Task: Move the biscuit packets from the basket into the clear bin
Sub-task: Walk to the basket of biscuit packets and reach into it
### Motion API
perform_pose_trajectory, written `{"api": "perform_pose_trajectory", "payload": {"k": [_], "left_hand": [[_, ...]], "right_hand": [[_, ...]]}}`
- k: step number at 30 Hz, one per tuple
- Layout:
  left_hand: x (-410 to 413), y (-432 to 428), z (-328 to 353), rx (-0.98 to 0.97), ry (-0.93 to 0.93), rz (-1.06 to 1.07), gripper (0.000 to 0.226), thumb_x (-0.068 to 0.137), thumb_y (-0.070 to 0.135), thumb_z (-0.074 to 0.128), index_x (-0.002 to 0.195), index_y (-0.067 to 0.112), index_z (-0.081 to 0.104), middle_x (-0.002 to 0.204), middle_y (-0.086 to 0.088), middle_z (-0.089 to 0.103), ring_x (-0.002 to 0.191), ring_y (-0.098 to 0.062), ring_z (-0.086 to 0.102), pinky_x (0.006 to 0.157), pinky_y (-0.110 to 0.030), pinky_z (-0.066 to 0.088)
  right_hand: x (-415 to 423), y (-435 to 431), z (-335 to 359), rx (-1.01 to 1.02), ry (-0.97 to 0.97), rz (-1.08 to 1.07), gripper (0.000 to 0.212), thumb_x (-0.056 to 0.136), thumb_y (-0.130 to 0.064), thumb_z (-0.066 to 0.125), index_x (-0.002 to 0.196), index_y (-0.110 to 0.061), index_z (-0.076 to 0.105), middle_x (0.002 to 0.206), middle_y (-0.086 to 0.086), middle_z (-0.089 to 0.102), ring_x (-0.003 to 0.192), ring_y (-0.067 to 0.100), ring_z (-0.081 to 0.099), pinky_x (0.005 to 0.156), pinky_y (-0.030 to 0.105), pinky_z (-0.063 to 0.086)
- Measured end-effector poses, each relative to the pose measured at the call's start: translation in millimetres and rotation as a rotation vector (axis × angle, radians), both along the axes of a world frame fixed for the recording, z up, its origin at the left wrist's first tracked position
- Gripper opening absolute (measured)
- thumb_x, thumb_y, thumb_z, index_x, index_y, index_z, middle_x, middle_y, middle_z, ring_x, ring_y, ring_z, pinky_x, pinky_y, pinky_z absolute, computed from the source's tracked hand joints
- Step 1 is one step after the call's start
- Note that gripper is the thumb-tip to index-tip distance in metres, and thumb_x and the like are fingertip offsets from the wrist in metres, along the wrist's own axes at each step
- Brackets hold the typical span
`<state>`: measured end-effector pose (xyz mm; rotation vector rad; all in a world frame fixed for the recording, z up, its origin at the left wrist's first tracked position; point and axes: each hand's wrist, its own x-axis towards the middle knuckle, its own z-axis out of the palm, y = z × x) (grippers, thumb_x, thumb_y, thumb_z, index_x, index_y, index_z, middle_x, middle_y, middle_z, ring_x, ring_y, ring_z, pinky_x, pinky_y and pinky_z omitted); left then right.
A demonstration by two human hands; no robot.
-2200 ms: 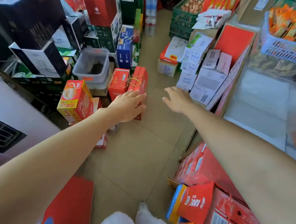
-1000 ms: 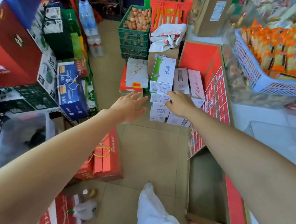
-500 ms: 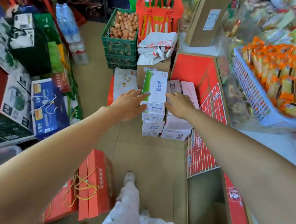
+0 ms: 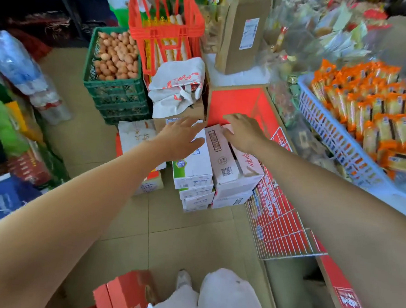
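Observation:
A blue-and-white plastic basket [image 4: 325, 127] stands on the counter at the right, packed with several orange and yellow biscuit packets [image 4: 373, 111]. My left hand [image 4: 181, 138] and my right hand [image 4: 243, 132] both reach forward with fingers spread and hold nothing. They hover over stacked white cartons [image 4: 222, 164] on the floor, well left of the basket. A clear bin is not in view now.
A green crate of eggs [image 4: 114, 78] and a red crate [image 4: 166, 27] stand at the back. A white wire rack [image 4: 278, 228] leans on a red counter front. Red boxes [image 4: 124, 293] sit near my feet, with bottled water [image 4: 29, 78] at the left.
The view has swung right and forward, away from the clear bin on the left. The basket of packets has come closer. Both hands stay stretched out and hold nothing.

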<state>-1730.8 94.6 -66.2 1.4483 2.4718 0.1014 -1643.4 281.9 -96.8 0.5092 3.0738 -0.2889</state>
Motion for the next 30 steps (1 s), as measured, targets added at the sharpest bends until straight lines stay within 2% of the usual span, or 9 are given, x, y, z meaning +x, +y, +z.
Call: {"api": "perform_pose_trajectory", "payload": {"k": [4,9,11,16,20,25,30], "left_hand": [[-20,53,7,0.044,0.033,-0.114,0.055,0.102,0.039,0.034,0.152,0.024,0.018,0.16,-0.007,0.014,0.147,-0.025,0.014,0.116,-0.041,0.018],[-26,134,29,0.175,0.058,-0.248,0.055,0.101,0.033,0.038,0.152,0.021,0.021,0.16,-0.009,0.016,0.146,-0.026,0.017,0.116,-0.042,0.019],[-21,169,37,0.221,0.053,-0.313,0.054,0.101,0.031,0.039,0.151,0.02,0.023,0.16,-0.009,0.016,0.146,-0.027,0.017,0.116,-0.039,0.018],[-2,243,44,0.26,0.08,-0.467,0.059,0.096,0.04,0.031,0.15,0.015,0.027,0.157,-0.014,0.023,0.144,-0.03,0.022,0.115,-0.038,0.019],[9,288,32,0.228,0.064,-0.602,0.061,0.095,0.042,0.031,0.15,0.015,0.028,0.157,-0.014,0.022,0.145,-0.03,0.021,0.116,-0.043,0.021],[19,338,13,0.156,0.111,-0.748,0.057,0.103,0.037,0.032,0.153,0.022,0.012,0.162,-0.007,0.003,0.149,-0.025,0.002,0.119,-0.041,0.006],[24,380,-7,0.134,0.152,-0.907,0.058,0.103,0.041,0.029,0.154,0.024,0.006,0.161,-0.006,-0.009,0.148,-0.025,-0.012,0.119,-0.043,-0.005]], "right_hand": [[-7,47,31,0.026,0.098,-0.092,0.047,0.099,-0.029,0.044,0.141,-0.01,0.043,0.14,0.013,0.049,0.13,0.031,0.044,0.104,0.04,0.036],[11,113,69,0.056,0.286,-0.23,0.043,0.094,-0.026,0.045,0.133,-0.008,0.051,0.13,0.018,0.055,0.119,0.034,0.051,0.094,0.037,0.036],[27,141,81,0.106,0.317,-0.3,0.041,0.095,-0.023,0.047,0.133,-0.009,0.051,0.128,0.018,0.057,0.117,0.036,0.053,0.092,0.04,0.04],[72,198,82,0.122,0.25,-0.494,0.04,0.098,-0.026,0.048,0.134,-0.008,0.049,0.128,0.019,0.055,0.115,0.038,0.052,0.09,0.043,0.044],[103,222,64,0.057,0.128,-0.631,0.047,0.099,-0.033,0.047,0.14,-0.012,0.042,0.139,0.017,0.047,0.126,0.037,0.046,0.095,0.044,0.043],[132,237,48,0.007,0.076,-0.814,0.052,0.097,-0.031,0.051,0.146,-0.023,0.035,0.148,0.007,0.038,0.132,0.03,0.041,0.099,0.043,0.044],[153,248,38,0.0,0.064,-1.006,0.061,0.09,-0.042,0.06,0.143,-0.022,0.037,0.148,0.009,0.036,0.131,0.029,0.041,0.098,0.044,0.045]]}}
